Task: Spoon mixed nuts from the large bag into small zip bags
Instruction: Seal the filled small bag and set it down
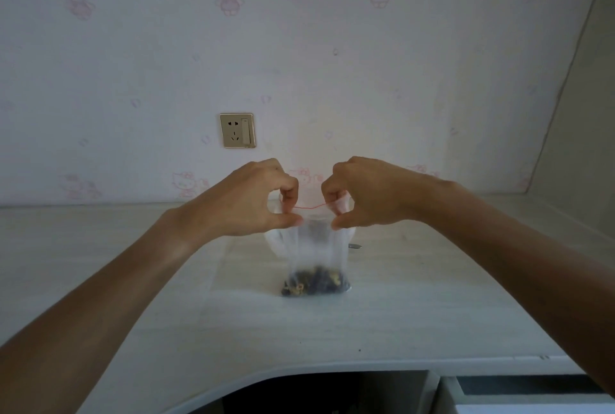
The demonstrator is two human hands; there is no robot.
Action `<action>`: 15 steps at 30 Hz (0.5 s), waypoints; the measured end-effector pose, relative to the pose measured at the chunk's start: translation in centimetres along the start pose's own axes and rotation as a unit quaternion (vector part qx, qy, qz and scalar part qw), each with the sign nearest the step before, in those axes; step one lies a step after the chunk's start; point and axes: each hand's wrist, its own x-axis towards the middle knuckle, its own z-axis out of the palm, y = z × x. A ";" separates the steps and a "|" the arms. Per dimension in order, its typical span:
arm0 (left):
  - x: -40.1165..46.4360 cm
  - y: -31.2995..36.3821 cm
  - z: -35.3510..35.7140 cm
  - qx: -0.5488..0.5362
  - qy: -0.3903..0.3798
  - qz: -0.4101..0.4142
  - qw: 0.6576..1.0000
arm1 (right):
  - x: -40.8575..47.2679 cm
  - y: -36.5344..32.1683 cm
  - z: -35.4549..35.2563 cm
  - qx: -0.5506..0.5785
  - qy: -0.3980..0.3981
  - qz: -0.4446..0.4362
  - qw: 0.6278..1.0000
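A small clear zip bag [316, 247] with a thin red zip line stands upright at the middle of the table, its bottom resting on the surface. Mixed nuts [314, 283] fill its lower part. My left hand [256, 200] pinches the top left corner of the bag's mouth. At the top right corner, my right hand [362, 195] pinches the same edge. The red zip line sags a little between my fingers. Behind the small bag a white plastic bag [276, 240] shows, mostly hidden. A bit of metal, perhaps the spoon [354, 246], lies just right of it.
The pale table [133, 280] runs back to a wall with cartoon wallpaper and a gold socket [237, 130]. A flat clear sheet [239, 267] lies on the table left of the bag. The curved front edge [299, 368] borders a dark gap below.
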 end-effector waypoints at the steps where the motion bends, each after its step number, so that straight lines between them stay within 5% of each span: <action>1: 0.0 0.1 0.1 0.002 -0.001 0.003 1.000 | 0.1 -0.1 0.0 0.006 -0.012 0.002 1.000; 15: -0.2 -0.5 -0.9 0.053 -0.003 0.034 0.998 | -0.1 0.9 -1.1 -0.062 0.012 -0.022 0.998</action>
